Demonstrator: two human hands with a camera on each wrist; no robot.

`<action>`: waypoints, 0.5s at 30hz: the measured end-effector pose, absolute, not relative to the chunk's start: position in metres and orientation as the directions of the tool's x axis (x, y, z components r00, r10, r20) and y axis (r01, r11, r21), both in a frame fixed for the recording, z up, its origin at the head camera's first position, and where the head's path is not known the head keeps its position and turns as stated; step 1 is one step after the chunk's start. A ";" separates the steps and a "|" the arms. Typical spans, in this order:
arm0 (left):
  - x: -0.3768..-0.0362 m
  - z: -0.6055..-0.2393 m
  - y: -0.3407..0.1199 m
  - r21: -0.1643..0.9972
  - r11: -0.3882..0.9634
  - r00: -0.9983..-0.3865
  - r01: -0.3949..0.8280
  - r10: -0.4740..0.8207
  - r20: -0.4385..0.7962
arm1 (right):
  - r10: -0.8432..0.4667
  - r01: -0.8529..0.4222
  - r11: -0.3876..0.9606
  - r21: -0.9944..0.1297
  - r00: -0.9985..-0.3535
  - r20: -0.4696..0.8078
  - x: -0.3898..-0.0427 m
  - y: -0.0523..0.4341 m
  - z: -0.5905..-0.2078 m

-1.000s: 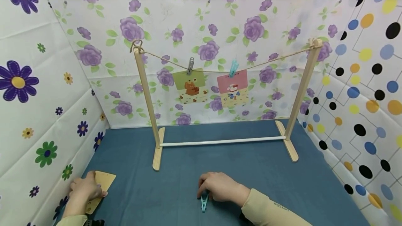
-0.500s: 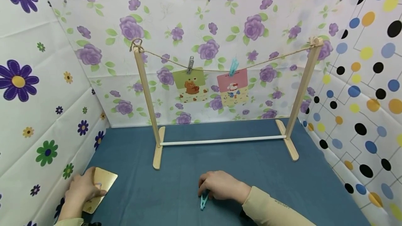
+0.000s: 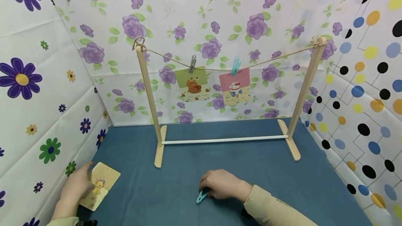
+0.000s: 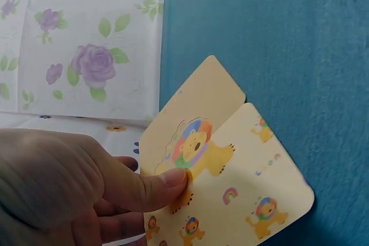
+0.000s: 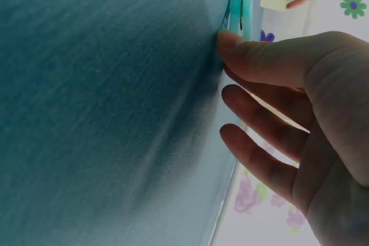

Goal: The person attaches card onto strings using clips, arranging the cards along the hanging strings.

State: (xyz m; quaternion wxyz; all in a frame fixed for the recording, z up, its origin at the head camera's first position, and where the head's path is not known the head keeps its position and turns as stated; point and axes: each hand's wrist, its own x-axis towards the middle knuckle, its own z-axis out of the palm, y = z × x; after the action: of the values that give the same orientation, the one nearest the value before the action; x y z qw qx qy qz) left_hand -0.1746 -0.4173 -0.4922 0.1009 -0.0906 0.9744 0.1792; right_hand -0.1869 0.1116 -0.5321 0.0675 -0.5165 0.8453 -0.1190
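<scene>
In the head view my left hand (image 3: 75,187) is at the table's left side, by the flowered sheet. It pinches a pale yellow lion card (image 3: 106,174), thumb on the printed face and fingers behind, as the left wrist view of the card (image 4: 265,165) shows. My right hand (image 3: 222,185) is low over the middle of the table. Between thumb and fingertips it pinches a teal clothespin (image 3: 201,196), also seen in the right wrist view, where the other fingers are loosely bent. The grip end of the clothespin is partly hidden by the fingers.
Behind the hands stands a wooden frame (image 3: 304,93) with a white crossbar (image 3: 224,140) and a twine line (image 3: 276,58). A grey clothespin (image 3: 193,63) holds a green bear card (image 3: 192,84); a blue one (image 3: 236,66) holds a pink rabbit card (image 3: 235,86). Patterned sheets enclose the blue tabletop.
The lion card has tilted up with my left hand, and its lion print now shows more. My right hand stays nearly in place, while the teal clothespin has swung its tip to the left.
</scene>
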 end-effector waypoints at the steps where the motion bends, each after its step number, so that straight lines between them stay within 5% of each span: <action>1: -0.174 -0.490 -0.418 0.326 0.920 -0.962 -0.216 -0.143 -0.232 | -0.888 -0.855 0.440 -0.274 -0.460 0.009 -0.187 0.112 -0.532; 15: -0.172 -0.479 -0.422 0.263 0.932 -0.950 -0.251 -0.185 -0.250 | -0.872 -0.838 0.463 -0.290 -0.489 0.023 -0.189 0.117 -0.531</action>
State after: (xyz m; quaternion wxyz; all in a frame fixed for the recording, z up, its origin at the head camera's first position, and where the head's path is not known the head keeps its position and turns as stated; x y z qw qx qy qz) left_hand -0.1717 -0.4225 -0.4794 0.1114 -0.1117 0.9765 0.1472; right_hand -0.1893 0.1167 -0.5314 0.0644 -0.5011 0.8528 -0.1322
